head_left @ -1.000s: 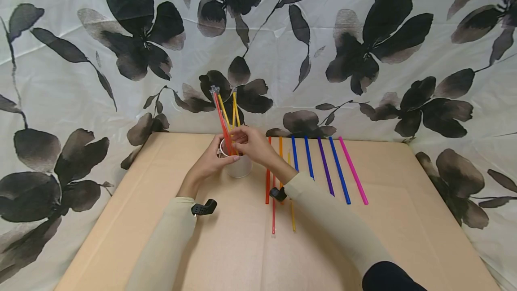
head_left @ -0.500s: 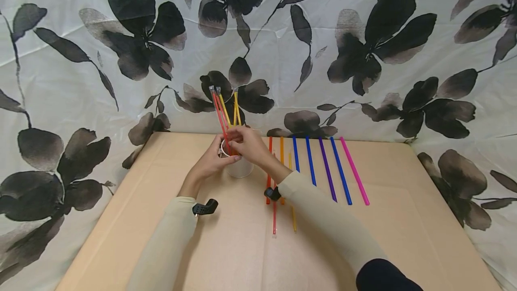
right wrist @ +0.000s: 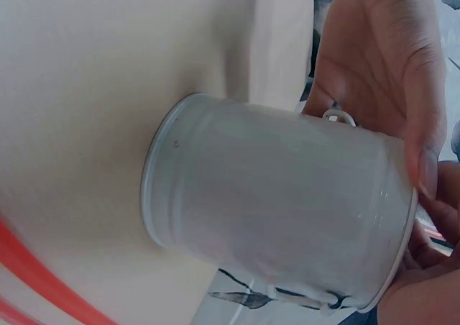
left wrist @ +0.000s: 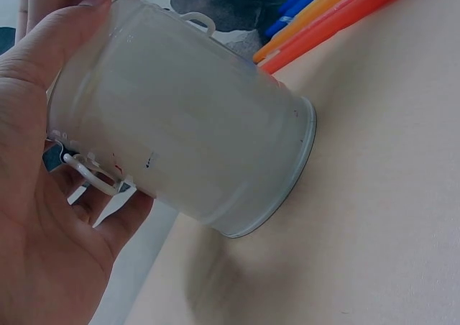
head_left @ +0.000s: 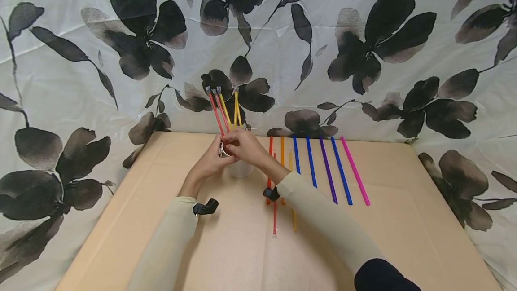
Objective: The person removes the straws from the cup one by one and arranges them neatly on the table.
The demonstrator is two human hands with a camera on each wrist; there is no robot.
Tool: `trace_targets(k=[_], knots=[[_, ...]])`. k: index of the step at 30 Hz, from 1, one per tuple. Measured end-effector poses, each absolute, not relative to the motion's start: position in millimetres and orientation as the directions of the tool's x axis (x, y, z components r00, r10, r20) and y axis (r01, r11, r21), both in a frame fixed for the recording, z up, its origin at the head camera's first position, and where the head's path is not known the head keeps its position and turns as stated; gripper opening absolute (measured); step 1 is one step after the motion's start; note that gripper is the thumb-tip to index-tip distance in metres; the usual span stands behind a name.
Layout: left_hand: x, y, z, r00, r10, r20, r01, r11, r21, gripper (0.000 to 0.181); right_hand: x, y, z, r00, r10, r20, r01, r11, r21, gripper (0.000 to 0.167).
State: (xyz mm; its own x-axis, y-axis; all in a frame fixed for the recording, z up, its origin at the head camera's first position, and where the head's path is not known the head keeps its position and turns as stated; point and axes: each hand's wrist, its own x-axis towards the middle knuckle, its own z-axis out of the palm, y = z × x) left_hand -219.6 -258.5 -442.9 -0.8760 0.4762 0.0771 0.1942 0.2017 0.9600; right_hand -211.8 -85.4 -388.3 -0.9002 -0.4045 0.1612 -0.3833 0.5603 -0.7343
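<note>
My left hand (head_left: 208, 160) grips a white metal cup (left wrist: 194, 116) with small loop handles near its rim, thumb over the rim and fingers round the side. In the head view the cup stands on the table, with slim red sticks (head_left: 215, 112) and yellow sticks (head_left: 236, 107) leaning out of its top. Greyish, clear tips end the red ones. At the mouth of the cup my right hand (head_left: 247, 147) pinches a red stick with thumb and fingertips. Its fingers hide the sticks' lower parts. The right wrist view shows the cup (right wrist: 280, 195) from its other side.
Right of the cup, a row of coloured sticks lies on the tan table (head_left: 226, 246): red, orange, blue sticks (head_left: 310, 160), a purple stick (head_left: 328, 169) and a pink stick (head_left: 355, 172). My right forearm passes over some. Floral cloth (head_left: 299, 48) hangs behind.
The red sticks have fanned apart, their tips shifting left. My right hand has moved slightly left across the cup's mouth. The left hand keeps its hold on the cup.
</note>
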Motion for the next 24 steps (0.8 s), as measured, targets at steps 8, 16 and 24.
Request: trace_targets(k=[8,16,24], knots=[[-212,-258,-427,-0.864,0.501,0.047,0.160,0.184,0.970,0.072,-209,-81,-389,-0.895,-0.415,0.166,-0.365,0.465,-0.806,0.035],[-217,-262,-440,-0.870,0.490,0.051,0.172,0.205,0.964,0.081,-207,-79,-390,-0.908,-0.385,0.164,-0.331,0.421,-0.845,0.033],[-216,-266,-443,-0.865,0.493,0.093,0.212,0.191,0.958,0.083,-206,-76,-388,-0.904,-0.357,0.234,-0.362,0.350,-0.864,0.031]])
